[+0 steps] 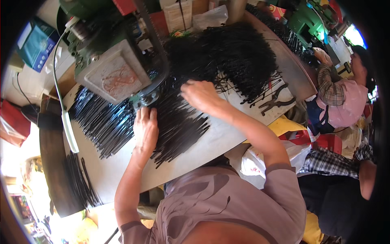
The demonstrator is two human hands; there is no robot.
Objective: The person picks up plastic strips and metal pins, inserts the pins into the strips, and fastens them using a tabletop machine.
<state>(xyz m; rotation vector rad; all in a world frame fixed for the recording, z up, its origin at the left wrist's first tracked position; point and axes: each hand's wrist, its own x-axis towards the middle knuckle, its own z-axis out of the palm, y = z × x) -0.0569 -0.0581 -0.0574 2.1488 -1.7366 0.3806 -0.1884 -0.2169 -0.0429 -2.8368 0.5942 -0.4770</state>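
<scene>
My left hand (146, 127) is right below the working head of a bench press (144, 99), fingers bent and pressed together at its tip. What they pinch there, if anything, is too small to make out. To the right, my right hand (199, 94) is curled closed over the edge of a large heap of thin black rods (239, 53). Whatever its fingers grip is hidden. Between and below both hands lies a layer of thin black rods (178, 138), side by side on the pale tabletop (174, 173). Another layer of glossy black rods (103, 126) spreads left of my left hand.
Open pliers (277, 99) lie at the table's right. A white lamp wand (69, 132) on a bent cable hangs at the left, above a small bundle of black rods (81, 179). A blue box (36, 44) stands back left. Co-workers sit at the right, one in pink (351, 103).
</scene>
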